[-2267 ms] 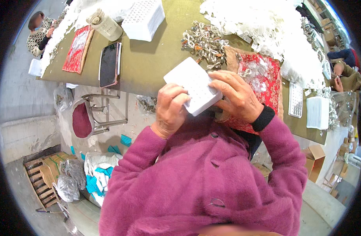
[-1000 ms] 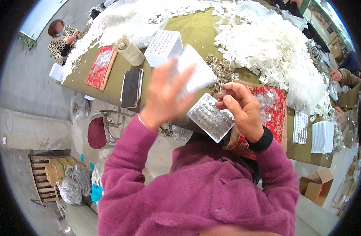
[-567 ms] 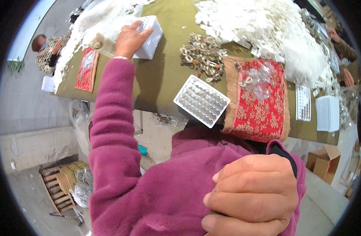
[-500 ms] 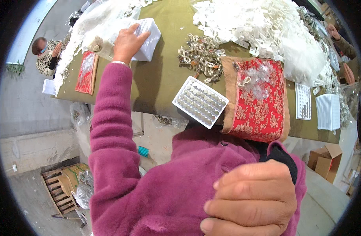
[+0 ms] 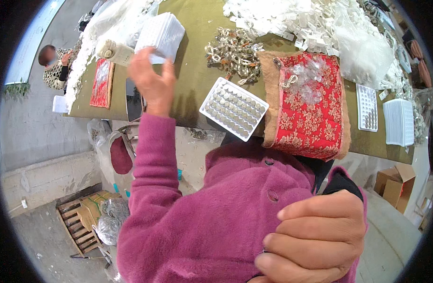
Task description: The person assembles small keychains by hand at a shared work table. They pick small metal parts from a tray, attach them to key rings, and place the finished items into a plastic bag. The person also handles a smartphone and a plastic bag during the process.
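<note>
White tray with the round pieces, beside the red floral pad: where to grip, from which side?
Probably the outer walls of its two long sides, coming from above and the person's left. The white tray's right corner sits close to the red floral pad, leaving little finger room; its open top, holding rows of round pieces, suggests keeping it level.

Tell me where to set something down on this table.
Bare green tabletop stretches between the stacked white trays and left hand on one side, the metal pile and disc-filled tray on the other. Right of the red cushion, only a narrow strip. Crowded: far right, under the white heap.
</note>
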Motion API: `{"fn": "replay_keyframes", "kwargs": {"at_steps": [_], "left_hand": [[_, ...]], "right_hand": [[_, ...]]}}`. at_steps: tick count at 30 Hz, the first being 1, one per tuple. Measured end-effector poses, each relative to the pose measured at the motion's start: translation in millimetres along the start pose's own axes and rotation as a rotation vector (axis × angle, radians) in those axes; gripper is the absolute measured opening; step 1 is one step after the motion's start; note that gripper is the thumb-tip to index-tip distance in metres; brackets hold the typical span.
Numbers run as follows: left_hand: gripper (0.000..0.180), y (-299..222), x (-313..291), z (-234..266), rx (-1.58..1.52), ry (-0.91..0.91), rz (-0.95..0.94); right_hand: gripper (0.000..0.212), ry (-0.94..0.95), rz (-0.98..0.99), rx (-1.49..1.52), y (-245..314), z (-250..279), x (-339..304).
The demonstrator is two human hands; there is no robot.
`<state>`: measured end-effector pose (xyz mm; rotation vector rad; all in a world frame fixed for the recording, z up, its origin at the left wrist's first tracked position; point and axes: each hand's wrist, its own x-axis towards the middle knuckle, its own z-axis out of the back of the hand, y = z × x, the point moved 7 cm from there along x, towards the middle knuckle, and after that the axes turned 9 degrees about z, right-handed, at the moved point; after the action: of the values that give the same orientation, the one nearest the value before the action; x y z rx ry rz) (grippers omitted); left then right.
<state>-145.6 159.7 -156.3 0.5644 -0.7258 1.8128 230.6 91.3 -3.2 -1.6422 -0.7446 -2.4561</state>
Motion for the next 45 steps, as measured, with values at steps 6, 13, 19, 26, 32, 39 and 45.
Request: {"fn": "replay_keyframes", "kwargs": {"at_steps": [6, 13, 19, 26, 32, 39, 45], "left_hand": [[0.108, -60.5, -81.5, 12.3, -0.664, 0.634, 0.170], [0.117, -103.1, -113.9, 18.3, -0.387, 0.552, -0.086], [0.120, -121.0, -121.0, 25.6, -0.282, 0.513, 0.017], [0.111, -126.2, -91.1, 10.5, -0.383, 0.686, -0.370], [0.099, -126.2, -89.0, 1.7, -0.360, 0.662, -0.371], [0.095, -142.3, -91.3, -10.3, -0.206, 0.490, -0.093], [0.092, -164.4, -98.4, -9.9, -0.161, 0.433, -0.027]], "right_hand": [[0.004, 0.180, -0.488, -0.288, -87.9, 7.5, -71.5], [0.017, 0.137, -0.569, -0.542, -224.5, 16.2, -113.6], [0.019, 0.307, -0.573, -0.660, -267.0, -8.7, -118.7], [0.020, -0.024, -0.581, -0.417, -236.0, 14.9, -103.2], [0.022, -0.231, -0.764, -0.222, -228.3, 31.8, -119.8], [0.024, -0.263, -0.744, -0.161, -230.0, 24.3, -123.1], [0.022, -0.182, -0.854, -0.096, -212.9, 6.6, -147.9]]}}
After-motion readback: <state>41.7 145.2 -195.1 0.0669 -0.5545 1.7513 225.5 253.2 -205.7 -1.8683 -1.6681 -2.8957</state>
